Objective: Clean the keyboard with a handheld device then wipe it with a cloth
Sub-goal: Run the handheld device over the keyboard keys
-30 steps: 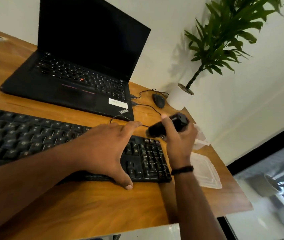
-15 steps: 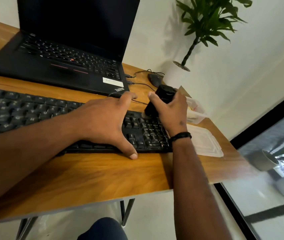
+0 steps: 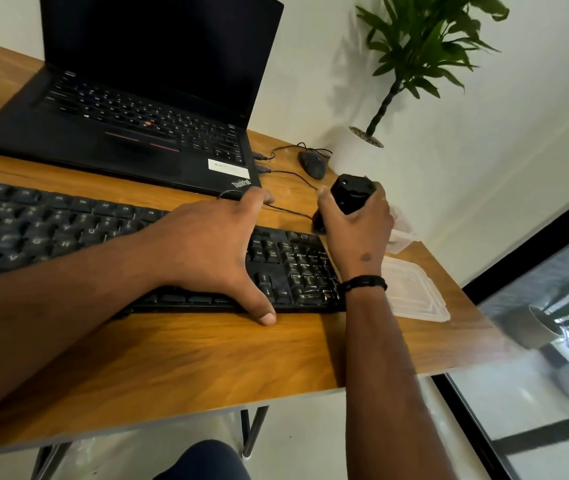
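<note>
**Black keyboard braced, device at its far right corner: cleaning pass under way**

The black keyboard (image 3: pixel 137 244) lies flat across the wooden bench (image 3: pixel 207 358), in front of an open laptop (image 3: pixel 130 98). The handheld device (image 3: pixel 349 195), a stubby black cylinder, is held just off the keyboard's far right corner, beside the number pad, its lower end pointing down toward the keys. Whether its tip touches the keyboard cannot be told, since the hand hides it.

Judging by how things lie, the task is in its first stage: the device is in use or about to be, and the wiping has not begun. No cloth can be picked out with certainty; a pale crumpled thing behind the right hand may be one, but it is too hidden to say. A clear plastic lid (image 3: pixel 414 292) lies on the bench just right of the keyboard.

The left hand (image 3: pixel 213 251) lies spread over the keyboard's right-middle section, fingers straight and reaching over the far edge, thumb splayed onto the bench at the near edge, steadying it. The right hand (image 3: pixel 359 230) is wrapped firmly round the device, thumb on its near side, wrist raised above the number pad.
</note>
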The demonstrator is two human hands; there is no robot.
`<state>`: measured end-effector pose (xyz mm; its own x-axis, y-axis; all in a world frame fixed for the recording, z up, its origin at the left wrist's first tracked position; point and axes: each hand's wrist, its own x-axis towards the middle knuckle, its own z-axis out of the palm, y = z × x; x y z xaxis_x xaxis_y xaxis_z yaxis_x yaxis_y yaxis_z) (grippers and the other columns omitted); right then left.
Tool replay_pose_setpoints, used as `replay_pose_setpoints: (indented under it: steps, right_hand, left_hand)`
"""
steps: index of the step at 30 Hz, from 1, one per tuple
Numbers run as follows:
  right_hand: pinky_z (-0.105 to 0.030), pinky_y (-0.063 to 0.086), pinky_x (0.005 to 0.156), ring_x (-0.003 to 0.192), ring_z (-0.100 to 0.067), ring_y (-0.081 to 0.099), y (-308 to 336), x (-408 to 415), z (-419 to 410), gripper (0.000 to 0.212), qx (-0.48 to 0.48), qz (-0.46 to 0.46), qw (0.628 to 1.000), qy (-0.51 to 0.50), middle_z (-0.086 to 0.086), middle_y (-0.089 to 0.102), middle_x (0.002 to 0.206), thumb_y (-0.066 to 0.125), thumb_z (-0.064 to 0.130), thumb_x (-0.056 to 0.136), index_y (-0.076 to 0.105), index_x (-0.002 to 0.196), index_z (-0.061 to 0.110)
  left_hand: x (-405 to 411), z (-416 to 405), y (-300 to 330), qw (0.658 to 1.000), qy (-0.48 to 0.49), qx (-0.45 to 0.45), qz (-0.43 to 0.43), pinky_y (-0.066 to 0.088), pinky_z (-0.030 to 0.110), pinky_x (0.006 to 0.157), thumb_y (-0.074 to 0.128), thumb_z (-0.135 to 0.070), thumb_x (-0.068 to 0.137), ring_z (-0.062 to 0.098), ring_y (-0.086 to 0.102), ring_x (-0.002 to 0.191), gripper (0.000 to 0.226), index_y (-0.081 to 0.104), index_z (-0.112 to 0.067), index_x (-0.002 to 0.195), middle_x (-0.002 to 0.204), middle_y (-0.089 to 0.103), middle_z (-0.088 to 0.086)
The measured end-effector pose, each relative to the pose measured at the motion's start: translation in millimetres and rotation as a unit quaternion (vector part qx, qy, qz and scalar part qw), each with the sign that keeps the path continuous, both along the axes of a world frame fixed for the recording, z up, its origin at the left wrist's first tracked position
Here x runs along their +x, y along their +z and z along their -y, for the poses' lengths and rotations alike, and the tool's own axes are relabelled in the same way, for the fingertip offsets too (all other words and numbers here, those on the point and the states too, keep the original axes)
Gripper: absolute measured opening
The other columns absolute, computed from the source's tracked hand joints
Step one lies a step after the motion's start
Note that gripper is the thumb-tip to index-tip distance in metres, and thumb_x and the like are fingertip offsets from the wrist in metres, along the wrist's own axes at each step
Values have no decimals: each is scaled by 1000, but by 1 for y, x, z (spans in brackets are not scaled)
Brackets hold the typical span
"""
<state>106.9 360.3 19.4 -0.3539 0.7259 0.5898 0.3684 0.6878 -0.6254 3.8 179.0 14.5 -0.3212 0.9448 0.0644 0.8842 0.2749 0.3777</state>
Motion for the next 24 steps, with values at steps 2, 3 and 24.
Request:
replay_pose_setpoints:
  steps: [2, 3, 24]
  right_hand:
    - [-10, 44, 63, 81, -11, 60, -2, -1, 6, 39, -51, -20, 993, 106, 6, 61, 84, 73, 42, 82, 60, 100, 10]
    - [-13, 44, 62, 80, -12, 60, -4, -3, 7, 41, -59, 3, 989, 133, 2, 63, 86, 73, 44, 81, 60, 98, 9]
    - [-51, 54, 81, 87, -24, 67, -1, 2, 9, 24, -73, -16, 985, 158, -5, 72, 84, 64, 40, 76, 64, 83, 17]
  left_hand:
    - [0, 0, 0, 1000, 1, 2, -4, 54, 37, 88, 77, -88, 36, 16, 60, 112, 149, -6, -39, 150, 137, 58, -5]
    - [0, 0, 0, 1000, 1, 3, -6, 54, 37, 88, 77, -88, 36, 17, 60, 113, 150, -6, -39, 151, 139, 57, -5]
    - [-2, 0, -2, 1000, -1, 9, -1, 54, 39, 89, 77, -89, 37, 17, 60, 112, 153, -3, -32, 154, 140, 55, -5]
